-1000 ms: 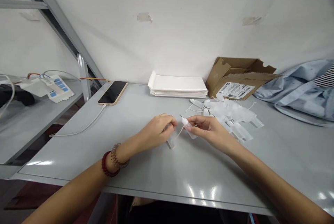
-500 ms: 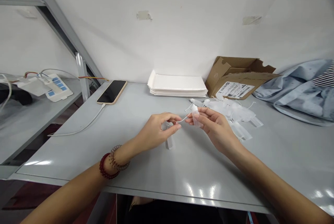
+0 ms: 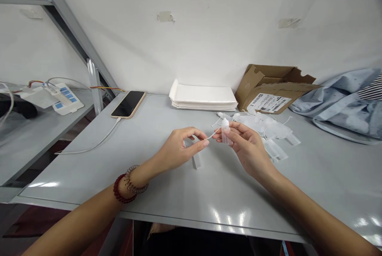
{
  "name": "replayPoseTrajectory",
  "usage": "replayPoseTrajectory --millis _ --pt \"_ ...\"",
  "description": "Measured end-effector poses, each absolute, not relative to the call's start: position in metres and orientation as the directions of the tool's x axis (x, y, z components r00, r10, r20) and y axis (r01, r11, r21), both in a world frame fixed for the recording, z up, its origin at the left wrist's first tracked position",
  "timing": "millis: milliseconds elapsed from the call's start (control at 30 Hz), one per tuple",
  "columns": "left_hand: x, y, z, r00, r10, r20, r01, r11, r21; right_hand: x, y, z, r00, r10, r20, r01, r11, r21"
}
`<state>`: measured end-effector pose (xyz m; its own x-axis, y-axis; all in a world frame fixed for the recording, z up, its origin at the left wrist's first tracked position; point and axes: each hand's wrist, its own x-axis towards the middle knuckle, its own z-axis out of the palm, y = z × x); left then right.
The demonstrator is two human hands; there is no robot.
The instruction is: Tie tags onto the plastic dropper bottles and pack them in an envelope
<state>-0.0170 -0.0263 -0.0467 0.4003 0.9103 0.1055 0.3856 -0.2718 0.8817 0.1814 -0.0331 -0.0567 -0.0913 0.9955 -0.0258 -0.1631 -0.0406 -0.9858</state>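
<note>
My left hand (image 3: 180,146) pinches a thin white cord (image 3: 213,133) between thumb and index finger. That cord runs across to my right hand (image 3: 247,142), whose thumb and fingers grip a small translucent plastic piece with a white top (image 3: 226,129), held upright. Under my left hand is another translucent piece (image 3: 196,162), partly covered by the fingers; I cannot tell whether it hangs or rests on the grey table (image 3: 167,196). Just beyond my right hand lies a loose pile of similar translucent pieces with white cords (image 3: 273,128).
Behind my hands, a stack of white envelope-like packets (image 3: 204,96) lies against the wall. An opened cardboard box (image 3: 265,88) stands to its right, beside light blue fabric (image 3: 337,100). At left are a phone (image 3: 129,104) on a white cable (image 3: 101,142) and a power strip (image 3: 67,98).
The piece in my right hand has turned more upright and shifted slightly right. Below my left hand, the other translucent piece has moved slightly right. Both hands keep their grips.
</note>
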Motion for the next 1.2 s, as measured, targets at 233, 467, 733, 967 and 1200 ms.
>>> replayPoseTrajectory --millis 233,467,733,967,1200 --pt "-0.016 -0.025 -0.050 0.342 0.936 0.088 0.364 -0.218 0.905 0.181 -0.035 -0.060 -0.102 0.995 0.018 -0.114 0.006 -0.993" --pt "-0.020 -0.021 -0.048 0.127 0.988 0.088 0.145 -0.106 0.984 0.179 -0.040 -0.057 -0.259 0.966 0.012 0.095 0.037 -0.995" --pt "-0.020 -0.022 -0.047 0.202 0.976 0.084 0.165 -0.119 0.979 0.176 -0.044 -0.058 -0.320 0.947 0.031 0.276 0.124 -0.953" --pt "-0.021 -0.023 -0.046 0.225 0.969 0.101 0.183 -0.144 0.973 0.177 -0.045 -0.057 -0.323 0.946 0.037 0.280 0.133 -0.951" --pt "-0.020 -0.024 -0.046 0.218 0.971 0.092 0.228 -0.143 0.963 0.176 -0.047 -0.056 -0.329 0.944 0.032 0.272 0.127 -0.954"
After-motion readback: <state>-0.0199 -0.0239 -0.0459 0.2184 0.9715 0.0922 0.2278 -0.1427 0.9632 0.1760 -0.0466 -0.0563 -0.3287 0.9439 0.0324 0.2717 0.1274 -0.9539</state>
